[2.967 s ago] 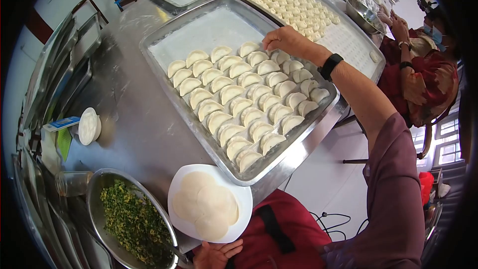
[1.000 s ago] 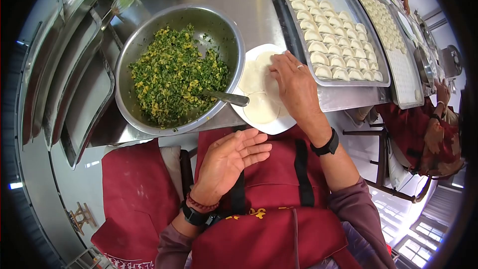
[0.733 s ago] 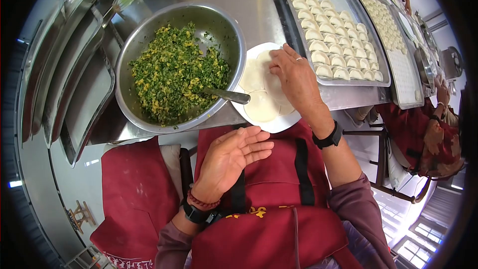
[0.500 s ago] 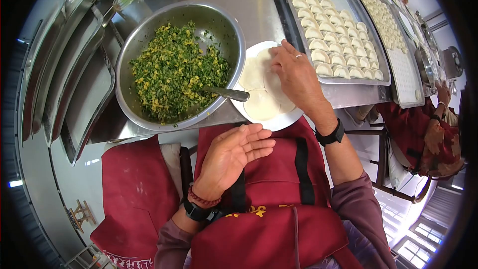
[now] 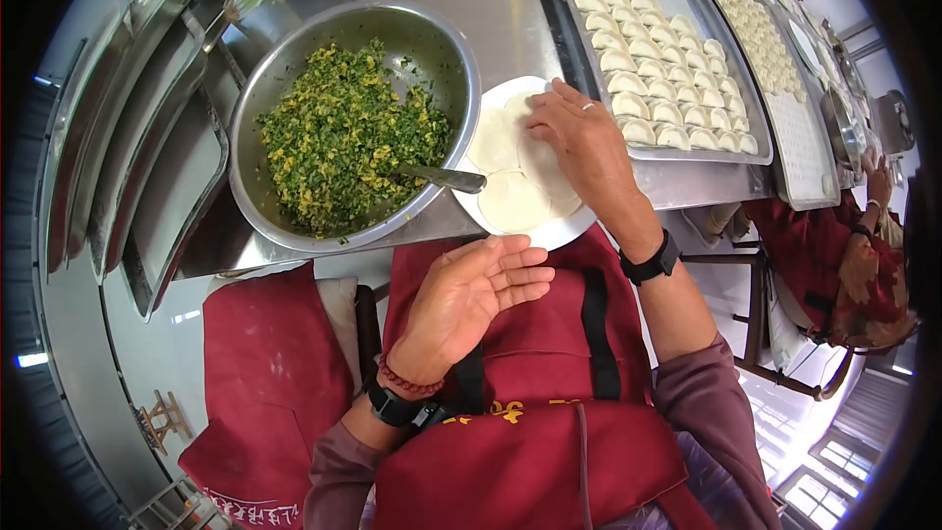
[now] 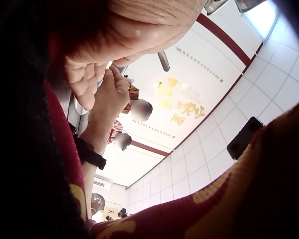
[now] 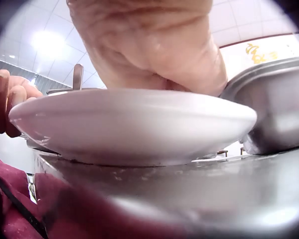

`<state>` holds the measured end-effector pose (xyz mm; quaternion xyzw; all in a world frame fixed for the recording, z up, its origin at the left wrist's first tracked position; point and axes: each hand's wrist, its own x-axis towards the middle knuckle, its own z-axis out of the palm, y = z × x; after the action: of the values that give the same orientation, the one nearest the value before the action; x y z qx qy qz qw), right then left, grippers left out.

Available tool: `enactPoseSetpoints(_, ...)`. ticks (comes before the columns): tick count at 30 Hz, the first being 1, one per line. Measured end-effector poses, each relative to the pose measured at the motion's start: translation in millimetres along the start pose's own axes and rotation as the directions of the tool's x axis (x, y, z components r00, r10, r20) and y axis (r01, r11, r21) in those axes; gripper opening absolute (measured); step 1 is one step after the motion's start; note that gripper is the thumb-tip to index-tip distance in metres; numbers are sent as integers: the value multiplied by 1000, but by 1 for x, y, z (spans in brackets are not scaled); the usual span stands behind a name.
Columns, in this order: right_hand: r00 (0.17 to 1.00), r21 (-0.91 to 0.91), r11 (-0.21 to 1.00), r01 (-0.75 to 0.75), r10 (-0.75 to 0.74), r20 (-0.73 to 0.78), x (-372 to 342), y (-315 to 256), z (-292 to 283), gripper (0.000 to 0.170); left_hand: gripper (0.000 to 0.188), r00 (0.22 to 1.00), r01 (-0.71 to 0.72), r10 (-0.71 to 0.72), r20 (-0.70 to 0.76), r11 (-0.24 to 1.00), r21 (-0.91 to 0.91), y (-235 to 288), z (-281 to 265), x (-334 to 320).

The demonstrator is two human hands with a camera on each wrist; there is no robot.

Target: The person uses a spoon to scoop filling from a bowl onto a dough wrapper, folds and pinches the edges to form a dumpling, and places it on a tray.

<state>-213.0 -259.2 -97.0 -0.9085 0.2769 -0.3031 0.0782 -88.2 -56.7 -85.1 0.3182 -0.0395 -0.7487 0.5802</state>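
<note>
Over the plate point(image 5: 569, 235), the right hand point(image 5: 589, 152) touches dough rounds point(image 5: 513, 201) (pinch cannot be determined), and the left hand point(image 5: 456, 302) is positioned nearby, fingers extended.

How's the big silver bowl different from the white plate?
The round silver metal bowl is deep, but the white glossy plate is shallow. The bowl is bigger than the plate. The bowl holds a chopped green-and-yellow mix; the plate holds flat, round, pale dough sheets. Both sit on the shiny grey metal table.
</note>
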Motion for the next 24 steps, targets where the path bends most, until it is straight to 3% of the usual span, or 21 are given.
enactPoseSetpoints(5, 999, 0, 1000, -23, 23, 42, -1, 2, 1, 15, 43, 1000, 1, -1, -8, 1000, 4, -2, -2, 1)
enactPoseSetpoints(8, 999, 41, 999, 8, -6, -33, 0, -8, -9, 16, 43, 1000, 5, -5, -6, 1000, 8, -1, -1, 1)
enactPoseSetpoints(11, 998, 109, 992, -64, 65, 1, -4, -13, -18, 17, 44, 1000, 8, -7, -12, 1000, 10, -1, -2, 1)
enactPoseSetpoints(14, 1000, 190, 982, 3, 2, -24, -2, -11, -21, 15, 44, 1000, 19, -19, 6, 1000, -8, -3, -3, 4)
enactPoseSetpoints(17, 998, 221, 975, -21, 32, -49, -6, -9, -16, 12, 45, 1000, 15, -14, 28, 1000, -8, -2, 3, 5)
enactPoseSetpoints(20, 993, 227, 970, -90, 105, -53, -14, -18, -24, 11, 47, 998, 18, -16, 65, 999, -36, -2, 8, 8)
enactPoseSetpoints(24, 999, 243, 970, -17, 26, -34, -36, -36, -50, 15, 50, 987, 117, -95, 132, 978, -172, -4, 19, 16)
